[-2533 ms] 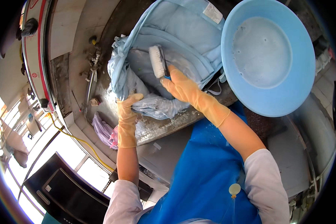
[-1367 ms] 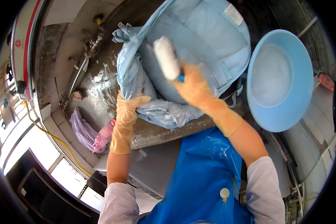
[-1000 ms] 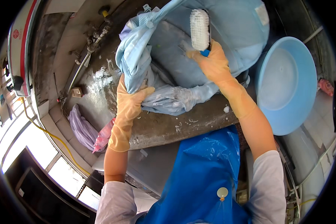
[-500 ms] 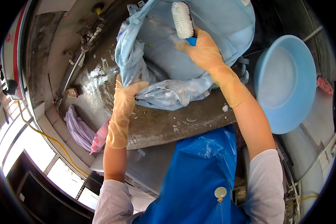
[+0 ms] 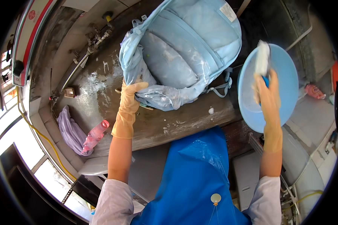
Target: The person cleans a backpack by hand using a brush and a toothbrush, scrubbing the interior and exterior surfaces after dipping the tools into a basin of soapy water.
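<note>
A light blue backpack [image 5: 176, 71] lies opened on the worktop, its inside wet and streaked with suds. My left hand [image 5: 131, 92], in a pale orange rubber glove, is closed on the bunched near-left edge of the bag. Gloved the same way, my right hand [image 5: 268, 93] grips a scrubbing brush [image 5: 263, 60] by its blue handle. The brush's white bristles are turned up and to the left, slightly blurred. That hand is over the light blue basin [image 5: 289, 88]; whether the brush touches the water in it I cannot tell.
The wet dark worktop [image 5: 176, 127] carries suds. At left lie a pink plastic bottle [image 5: 96, 137] and a lilac cloth [image 5: 69, 129]. A metal pipe with taps [image 5: 97, 39] runs along the left wall. A pink crumpled packet [image 5: 314, 91] is right of the basin.
My right hand has carried the brush from inside the backpack rightward to over the basin. My left hand keeps its hold. The view has shifted, showing more of the bottle.
</note>
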The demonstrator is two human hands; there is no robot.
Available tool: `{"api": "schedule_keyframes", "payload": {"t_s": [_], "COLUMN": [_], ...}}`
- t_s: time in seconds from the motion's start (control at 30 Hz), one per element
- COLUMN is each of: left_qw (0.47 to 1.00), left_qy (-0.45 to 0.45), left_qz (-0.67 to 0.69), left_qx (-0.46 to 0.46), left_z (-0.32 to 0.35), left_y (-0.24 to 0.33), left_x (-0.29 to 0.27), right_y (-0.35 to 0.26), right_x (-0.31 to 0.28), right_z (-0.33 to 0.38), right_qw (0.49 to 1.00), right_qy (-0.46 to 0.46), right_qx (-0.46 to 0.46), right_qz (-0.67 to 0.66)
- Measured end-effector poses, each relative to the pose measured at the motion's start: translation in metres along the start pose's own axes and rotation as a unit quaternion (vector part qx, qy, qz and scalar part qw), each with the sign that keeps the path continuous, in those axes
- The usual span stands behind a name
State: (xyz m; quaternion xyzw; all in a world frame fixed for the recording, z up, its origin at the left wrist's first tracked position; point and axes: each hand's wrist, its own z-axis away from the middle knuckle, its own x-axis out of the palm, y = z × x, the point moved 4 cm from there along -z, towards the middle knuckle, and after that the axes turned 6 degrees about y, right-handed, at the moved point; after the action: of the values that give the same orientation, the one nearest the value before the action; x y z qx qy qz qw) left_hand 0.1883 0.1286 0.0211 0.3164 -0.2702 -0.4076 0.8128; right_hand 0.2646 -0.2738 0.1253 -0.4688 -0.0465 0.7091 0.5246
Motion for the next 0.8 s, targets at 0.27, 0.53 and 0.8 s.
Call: {"api": "schedule_keyframes", "payload": {"t_s": [0.27, 0.53, 0.8], "left_qw": [0.999, 0.981, 0.994], "left_qy": [0.025, 0.008, -0.044], "left_qz": [0.027, -0.182, -0.088], "left_qx": [-0.003, -0.072, -0.045], "left_z": [-0.001, 0.011, 0.012], "left_y": [-0.014, 0.013, 0.005], "left_x": [0.035, 0.051, 0.057], "right_y": [0.146, 0.046, -0.056], "right_x": [-0.022, -0.032, 0.209], "right_z": [-0.1, 0.015, 0.031], "right_qw": [0.945, 0.931, 0.81], "right_qy": [0.024, -0.035, -0.284], "right_qx": [-0.067, -0.306, -0.441], "right_qz": [0.319, 0.196, 0.261]}}
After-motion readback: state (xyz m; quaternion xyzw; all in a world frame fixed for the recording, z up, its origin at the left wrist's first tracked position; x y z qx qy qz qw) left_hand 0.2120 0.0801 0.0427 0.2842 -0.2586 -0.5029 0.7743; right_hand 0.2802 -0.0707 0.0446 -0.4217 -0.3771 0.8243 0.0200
